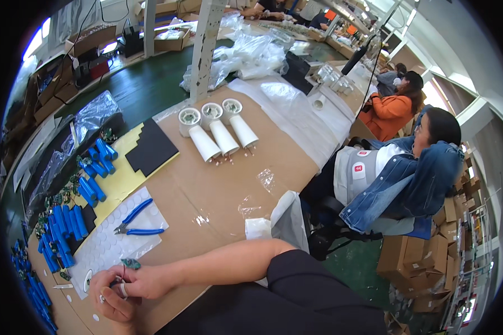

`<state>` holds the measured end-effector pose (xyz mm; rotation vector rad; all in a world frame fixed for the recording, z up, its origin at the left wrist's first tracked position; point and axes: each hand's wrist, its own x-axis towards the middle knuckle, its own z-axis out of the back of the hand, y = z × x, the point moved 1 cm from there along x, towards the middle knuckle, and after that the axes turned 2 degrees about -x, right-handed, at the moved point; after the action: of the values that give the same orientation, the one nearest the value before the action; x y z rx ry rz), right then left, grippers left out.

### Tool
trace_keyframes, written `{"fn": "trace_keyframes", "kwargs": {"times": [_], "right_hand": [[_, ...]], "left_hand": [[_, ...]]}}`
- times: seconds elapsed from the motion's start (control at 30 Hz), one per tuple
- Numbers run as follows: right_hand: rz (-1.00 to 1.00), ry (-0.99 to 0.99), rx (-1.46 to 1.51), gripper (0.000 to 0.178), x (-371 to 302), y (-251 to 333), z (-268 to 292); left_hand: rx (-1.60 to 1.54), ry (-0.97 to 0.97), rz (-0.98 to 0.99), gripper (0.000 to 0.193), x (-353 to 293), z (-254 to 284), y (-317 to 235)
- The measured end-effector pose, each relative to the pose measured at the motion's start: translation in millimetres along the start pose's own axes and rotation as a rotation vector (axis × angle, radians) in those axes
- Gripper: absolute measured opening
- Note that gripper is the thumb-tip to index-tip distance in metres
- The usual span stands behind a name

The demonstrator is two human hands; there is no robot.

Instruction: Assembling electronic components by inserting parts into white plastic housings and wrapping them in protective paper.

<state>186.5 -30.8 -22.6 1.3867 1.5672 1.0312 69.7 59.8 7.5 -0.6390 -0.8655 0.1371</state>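
Observation:
Both my hands come together at the lower left, above the table edge. My left hand (pixel 110 300) has its fingers curled inward, touching the right hand's fingers. My right hand (pixel 146 282) is closed too, and a small green circuit board (pixel 131 263) with a reddish wire sticks up from its fingers. Something dark between the hands is mostly hidden. Just beyond them lies a sheet of round white stickers (pixel 103 252), with blue-handled cutters (pixel 140 218) lying spread on it. Left of the sheet are several blue cylindrical battery packs (pixel 67 220) with small boards attached.
White cylinders (pixel 224 137) stand and lie in a group mid-table, wires at their near ends. A black foam sheet (pixel 152 148) lies on yellow paper (pixel 117 187). A metal post (pixel 205 50) rises at the far edge. A person in denim (pixel 402 173) sits at right.

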Motion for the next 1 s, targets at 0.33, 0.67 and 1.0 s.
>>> {"fn": "trace_keyframes", "kwargs": {"times": [0.33,0.67,1.0], "right_hand": [[0.261,-0.16,-0.305,0.047,20,-36,1],[0.264,0.155,0.133,0.044,-1,7,-5],[0.135,0.188,0.412,0.062,6,7,1]], "left_hand": [[0.012,-0.073,0.049,0.038,-4,-2,5],[-0.339,-0.1,0.125,0.046,-27,-5,11],[-0.035,-0.084,-0.168,0.05,-2,-1,-2]]}}
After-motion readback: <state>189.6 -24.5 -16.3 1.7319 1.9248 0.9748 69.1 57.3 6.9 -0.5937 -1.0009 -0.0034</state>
